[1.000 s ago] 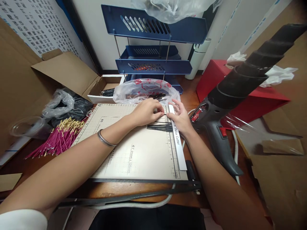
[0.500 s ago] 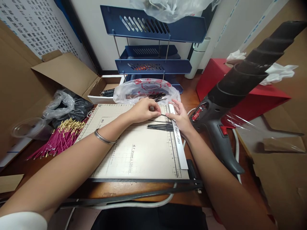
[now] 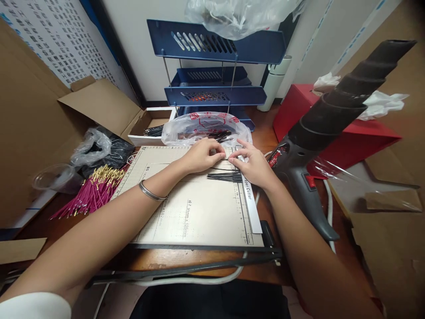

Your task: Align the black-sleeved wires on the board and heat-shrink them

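My left hand (image 3: pixel 203 156) rests on the beige paper cutter board (image 3: pixel 186 208), fingers curled and pinched on a thin black strand (image 3: pixel 222 169) near the board's far right. My right hand (image 3: pixel 254 165) lies over the white ruler strip (image 3: pixel 250 204), its fingertips meeting the left hand's at the same strand. A small bundle of black strands (image 3: pixel 225 177) lies on the board just below both hands. A clear plastic bag with black strands (image 3: pixel 207 128) sits right behind them.
A black heat gun (image 3: pixel 318 137) stands at the right beside a red box (image 3: pixel 332 128). Magenta wires with gold tips (image 3: pixel 93 190) lie left of the board. Behind are a blue tiered tray rack (image 3: pixel 215 66), cardboard boxes (image 3: pixel 99 106), and a clear cup (image 3: pixel 56 177).
My right hand's fingers have moved left to meet the left hand's fingertips over the strand. The view has shifted slightly.
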